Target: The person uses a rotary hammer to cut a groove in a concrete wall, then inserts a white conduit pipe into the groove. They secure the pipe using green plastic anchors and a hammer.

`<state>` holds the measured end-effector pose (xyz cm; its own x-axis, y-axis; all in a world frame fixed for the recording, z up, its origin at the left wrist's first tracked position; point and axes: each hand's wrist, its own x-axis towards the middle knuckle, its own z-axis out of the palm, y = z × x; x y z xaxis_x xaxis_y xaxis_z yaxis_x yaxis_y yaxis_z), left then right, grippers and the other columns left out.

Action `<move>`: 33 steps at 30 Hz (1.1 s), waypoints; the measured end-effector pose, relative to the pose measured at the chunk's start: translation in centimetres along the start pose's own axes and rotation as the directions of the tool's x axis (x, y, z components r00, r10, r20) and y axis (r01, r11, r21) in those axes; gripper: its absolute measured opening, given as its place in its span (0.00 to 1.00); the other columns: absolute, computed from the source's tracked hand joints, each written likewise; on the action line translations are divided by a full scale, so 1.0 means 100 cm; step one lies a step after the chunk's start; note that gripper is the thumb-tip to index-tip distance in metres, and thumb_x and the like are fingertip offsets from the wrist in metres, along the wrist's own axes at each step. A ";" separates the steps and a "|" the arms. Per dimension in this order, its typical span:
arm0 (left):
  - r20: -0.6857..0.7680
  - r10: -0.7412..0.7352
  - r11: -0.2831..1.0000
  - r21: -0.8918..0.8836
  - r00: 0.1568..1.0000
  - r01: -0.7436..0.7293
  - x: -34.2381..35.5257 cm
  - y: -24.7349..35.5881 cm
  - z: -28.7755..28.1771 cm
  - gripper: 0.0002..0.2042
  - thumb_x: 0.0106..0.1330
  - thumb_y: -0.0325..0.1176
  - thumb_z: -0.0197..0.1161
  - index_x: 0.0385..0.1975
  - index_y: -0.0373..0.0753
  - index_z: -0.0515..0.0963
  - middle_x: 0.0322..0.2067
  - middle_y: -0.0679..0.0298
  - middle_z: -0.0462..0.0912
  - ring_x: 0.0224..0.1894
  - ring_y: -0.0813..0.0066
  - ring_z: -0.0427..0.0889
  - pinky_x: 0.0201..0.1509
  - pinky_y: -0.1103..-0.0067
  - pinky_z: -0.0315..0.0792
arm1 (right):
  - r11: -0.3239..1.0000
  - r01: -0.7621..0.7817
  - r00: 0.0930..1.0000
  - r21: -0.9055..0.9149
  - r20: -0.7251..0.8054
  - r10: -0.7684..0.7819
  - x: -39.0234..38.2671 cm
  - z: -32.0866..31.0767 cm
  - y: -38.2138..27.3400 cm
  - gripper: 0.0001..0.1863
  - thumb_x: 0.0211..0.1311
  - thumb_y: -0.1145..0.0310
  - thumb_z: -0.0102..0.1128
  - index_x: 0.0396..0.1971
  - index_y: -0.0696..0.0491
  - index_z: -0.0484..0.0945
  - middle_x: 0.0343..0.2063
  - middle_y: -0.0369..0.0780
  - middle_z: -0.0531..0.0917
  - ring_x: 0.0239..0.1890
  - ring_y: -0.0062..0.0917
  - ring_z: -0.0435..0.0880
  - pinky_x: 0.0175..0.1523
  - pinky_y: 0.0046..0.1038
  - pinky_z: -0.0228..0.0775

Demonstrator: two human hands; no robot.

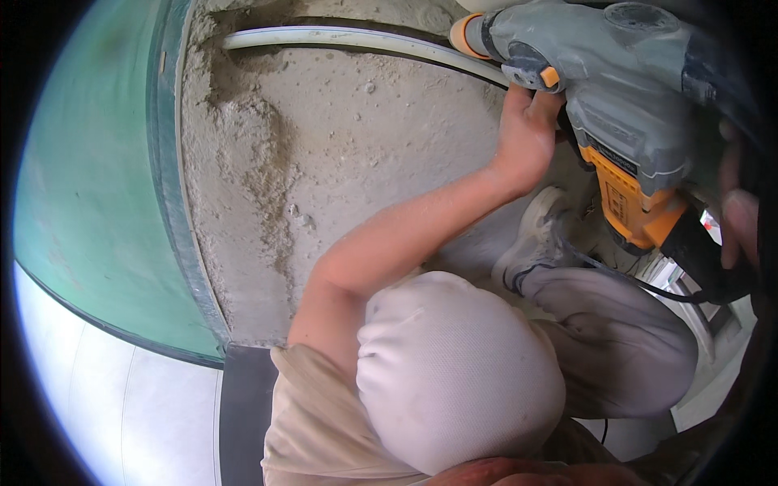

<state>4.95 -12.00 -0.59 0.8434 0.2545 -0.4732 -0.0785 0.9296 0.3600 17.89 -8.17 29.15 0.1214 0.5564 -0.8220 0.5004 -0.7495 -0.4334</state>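
A large grey and orange rotary hammer [620,105] fills the upper right, its orange-ringed nose pointing left. My left hand [527,142] reaches up to the tool's underside just behind that nose. Its fingers curl in behind the tool and are partly hidden. At the right edge, my right hand [739,231] is closed around the black rear handle [701,251], dim and partly cut off. Left of the nose, a white pipe [340,36] lies in a groove cut into the rough grey concrete surface [389,138].
Loose crumbs and broken concrete [259,154] line the left side. Beyond them stands a green panel [89,178] with a grey edge. A rounded white mesh fabric [462,364] bulges in the foreground. Behind it are a bent trouser leg [608,332], a dusty shoe [531,231] and a black cord [648,283].
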 end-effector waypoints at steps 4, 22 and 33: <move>-0.026 -0.028 0.999 -0.020 0.999 0.027 0.004 -0.003 -0.004 0.18 0.81 0.44 0.53 0.59 0.39 0.71 0.43 0.69 0.80 0.41 0.80 0.78 0.39 0.78 0.76 | 0.972 0.218 0.976 0.087 -0.029 -0.216 -0.001 -0.004 0.027 0.11 0.58 0.83 0.71 0.41 0.64 0.81 0.31 0.39 0.84 0.23 0.22 0.80 0.32 0.23 0.73; -0.044 0.002 0.998 -0.056 0.999 -0.005 0.005 -0.010 -0.005 0.15 0.78 0.36 0.51 0.56 0.35 0.76 0.49 0.62 0.83 0.53 0.68 0.84 0.55 0.67 0.81 | 0.964 -0.212 0.776 0.161 -0.572 0.266 -0.018 0.063 0.016 0.29 0.56 0.75 0.76 0.58 0.63 0.75 0.32 0.40 0.83 0.24 0.15 0.75 0.37 0.21 0.71; -0.043 -0.029 0.997 -0.076 0.999 0.026 0.008 -0.011 -0.011 0.11 0.76 0.34 0.53 0.48 0.37 0.79 0.36 0.66 0.81 0.38 0.77 0.80 0.40 0.73 0.79 | 0.937 -0.210 0.811 0.279 -0.486 0.326 -0.006 0.079 -0.010 0.27 0.56 0.73 0.74 0.55 0.60 0.75 0.35 0.37 0.81 0.25 0.15 0.75 0.33 0.19 0.69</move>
<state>5.13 -12.46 -2.28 0.8218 0.2382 -0.5177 -0.0969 0.9536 0.2850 10.54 -10.60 27.20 0.6784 0.3811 -0.6281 0.2044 -0.9191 -0.3370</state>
